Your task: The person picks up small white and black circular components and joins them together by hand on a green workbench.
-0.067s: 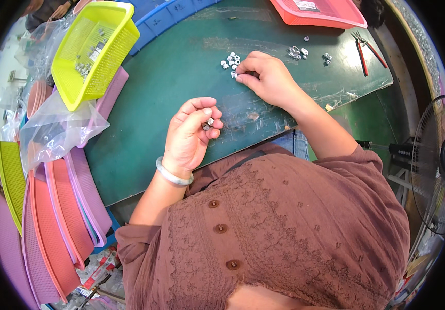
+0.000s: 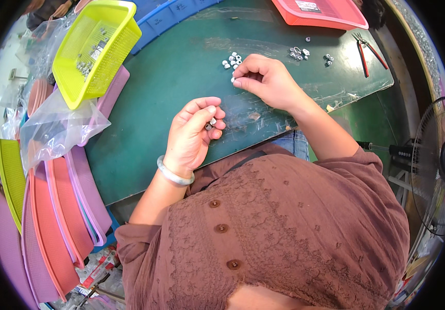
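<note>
My left hand (image 2: 192, 129) is raised over the near part of the green table, its fingers curled around a couple of small silvery metal pieces (image 2: 210, 124). Farther off, my right hand (image 2: 268, 82) pinches one small shiny metal piece (image 2: 233, 79) between thumb and forefinger. Just beyond those fingertips lies a small pile of silvery metal pieces (image 2: 229, 63). To the right of my right hand sit a second cluster of metal pieces (image 2: 299, 53) and a smaller group of metal pieces (image 2: 328, 60). The exact kind of these pieces is too small to tell.
Red-handled pliers (image 2: 365, 56) lie at the table's right end. A coral basket (image 2: 326, 21) and a blue crate (image 2: 168, 19) stand along the far side. At left are a lime basket (image 2: 73, 82) with metal parts, a clear plastic bag (image 2: 60, 132) and stacked baskets (image 2: 60, 217). A fan (image 2: 431, 165) stands right.
My right hand has shifted slightly nearer, its pinched piece drawn a little away from the pile. My left hand has hardly moved.
</note>
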Available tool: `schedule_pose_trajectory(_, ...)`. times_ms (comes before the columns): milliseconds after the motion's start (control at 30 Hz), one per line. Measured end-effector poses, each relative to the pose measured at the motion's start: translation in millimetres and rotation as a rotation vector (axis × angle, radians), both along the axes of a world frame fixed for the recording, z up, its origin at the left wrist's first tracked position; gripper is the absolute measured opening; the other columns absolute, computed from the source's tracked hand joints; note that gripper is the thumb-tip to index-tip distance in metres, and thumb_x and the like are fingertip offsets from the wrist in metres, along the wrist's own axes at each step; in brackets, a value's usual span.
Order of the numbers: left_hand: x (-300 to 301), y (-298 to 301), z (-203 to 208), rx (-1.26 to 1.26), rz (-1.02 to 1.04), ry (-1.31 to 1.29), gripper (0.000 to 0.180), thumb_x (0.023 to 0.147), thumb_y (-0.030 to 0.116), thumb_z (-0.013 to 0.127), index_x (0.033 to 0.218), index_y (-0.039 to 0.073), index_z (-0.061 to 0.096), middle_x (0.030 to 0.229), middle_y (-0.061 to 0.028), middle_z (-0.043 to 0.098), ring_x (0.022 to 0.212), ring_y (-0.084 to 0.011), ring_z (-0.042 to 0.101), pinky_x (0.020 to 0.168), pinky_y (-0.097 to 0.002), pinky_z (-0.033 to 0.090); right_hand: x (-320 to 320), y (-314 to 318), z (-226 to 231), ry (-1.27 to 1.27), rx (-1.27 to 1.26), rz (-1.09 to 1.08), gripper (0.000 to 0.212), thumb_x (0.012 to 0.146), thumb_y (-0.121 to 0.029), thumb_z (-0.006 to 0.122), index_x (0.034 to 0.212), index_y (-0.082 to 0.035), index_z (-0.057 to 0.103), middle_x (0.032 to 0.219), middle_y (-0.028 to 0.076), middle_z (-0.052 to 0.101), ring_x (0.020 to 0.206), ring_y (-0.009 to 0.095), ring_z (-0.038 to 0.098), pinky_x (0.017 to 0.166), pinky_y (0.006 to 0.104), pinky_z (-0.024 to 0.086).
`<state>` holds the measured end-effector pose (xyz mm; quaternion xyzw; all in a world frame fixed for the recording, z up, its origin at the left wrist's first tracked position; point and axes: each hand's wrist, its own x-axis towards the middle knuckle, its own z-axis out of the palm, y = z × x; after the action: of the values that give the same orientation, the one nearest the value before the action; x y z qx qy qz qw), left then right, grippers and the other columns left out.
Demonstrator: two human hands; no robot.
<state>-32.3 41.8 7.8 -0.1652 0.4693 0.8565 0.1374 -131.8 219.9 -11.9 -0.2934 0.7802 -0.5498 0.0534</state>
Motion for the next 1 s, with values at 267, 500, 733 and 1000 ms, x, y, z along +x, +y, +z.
schedule_pose_trajectory(267, -2, 3, 4, -0.012, 0.031, 0.025, 0.012, 0.085, 0.01, 0.055, 0.093, 0.001, 0.057, 0.073, -0.0029, 0.055, 0.057, -0.0071, 0.048, 0.046, -0.0163, 0.036, 27, -15, 13, -0.119, -0.229, 0.161, 0.008, 0.075, -0.006, 0.065, 0.081, -0.002, 0.062, 0.076, 0.003, 0.056, 0.07, 0.011, 0.053, 0.063, 0.0229, 0.043)
schedule_pose_trajectory(500, -1, -1, 3, -0.035, 0.035, 0.024, 0.009, 0.084, 0.011, 0.057, 0.088, 0.003, 0.058, 0.067, -0.0007, 0.054, 0.051, -0.0057, 0.045, 0.042, -0.0162, 0.033, 30, -18, 9, -0.144, -0.277, 0.177, 0.01, 0.077, -0.002, 0.063, 0.086, -0.001, 0.062, 0.081, 0.003, 0.057, 0.074, 0.009, 0.053, 0.063, 0.0213, 0.042)
schedule_pose_trajectory(733, 2, -1, 0, -0.025, 0.068, 0.03, 0.009, 0.084, 0.012, 0.058, 0.085, 0.003, 0.059, 0.066, -0.0006, 0.054, 0.051, -0.0062, 0.045, 0.042, -0.0166, 0.032, 27, -18, 7, -0.043, -0.242, 0.237, 0.01, 0.078, -0.001, 0.061, 0.087, 0.001, 0.062, 0.084, 0.006, 0.059, 0.076, 0.011, 0.055, 0.066, 0.0225, 0.044)
schedule_pose_trajectory(1000, 1, 0, 3, -0.014, 0.048, 0.013, 0.01, 0.083, 0.011, 0.057, 0.087, 0.002, 0.059, 0.066, -0.0012, 0.053, 0.051, -0.0066, 0.045, 0.042, -0.0168, 0.032, 28, -19, 3, -0.159, -0.322, 0.236, 0.009, 0.079, -0.001, 0.06, 0.088, 0.002, 0.062, 0.084, 0.006, 0.058, 0.076, 0.011, 0.054, 0.067, 0.0221, 0.044)
